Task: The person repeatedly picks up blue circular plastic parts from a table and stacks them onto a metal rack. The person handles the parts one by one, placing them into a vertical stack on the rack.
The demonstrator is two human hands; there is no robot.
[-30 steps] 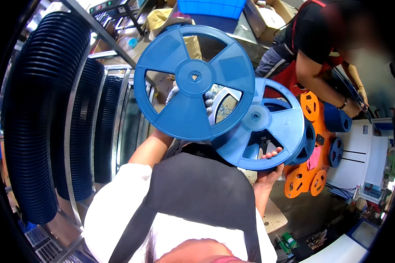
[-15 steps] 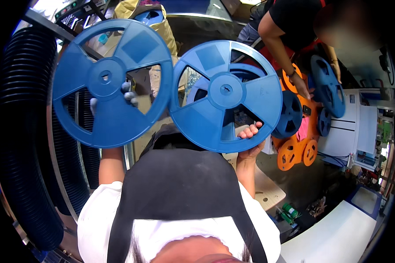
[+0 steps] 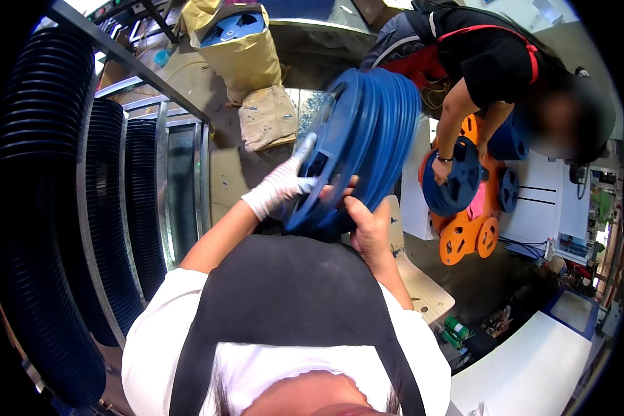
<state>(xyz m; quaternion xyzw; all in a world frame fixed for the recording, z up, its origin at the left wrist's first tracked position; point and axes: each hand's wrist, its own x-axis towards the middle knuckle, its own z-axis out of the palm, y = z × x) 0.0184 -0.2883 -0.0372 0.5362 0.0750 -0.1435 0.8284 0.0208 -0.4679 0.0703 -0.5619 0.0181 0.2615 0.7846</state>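
Observation:
A tilted bundle of several blue plastic reels [image 3: 388, 125] stands on edge in front of my chest. My left hand [image 3: 284, 184], in a pale glove, grips the leftmost reel [image 3: 343, 114] by its lower left side, fingers at its cut-out. That reel is slightly blurred and leans against the others. My right hand [image 3: 369, 225], bare, is closed on the lower edge of the reels. Its thumb lies outside, and its fingers reach through toward my left hand. How many reels it grips is hidden, as is whatever supports the bundle underneath.
Racks with dark ribbed rows of reels [image 3: 45, 104] line the left. A yellowish sack [image 3: 246, 66] with blue reels stands far off, behind a brown cardboard piece [image 3: 267, 118]. At right, a co-worker handles a dark blue reel [image 3: 454, 184] at an orange stand [image 3: 489, 201]. A wooden stool [image 3: 423, 288] is nearby.
The two reels held apart, faces toward me, have swung edge-on and come together with the others. My left hand moved right. The co-worker leaned in and moved their hands to the stand's near reel.

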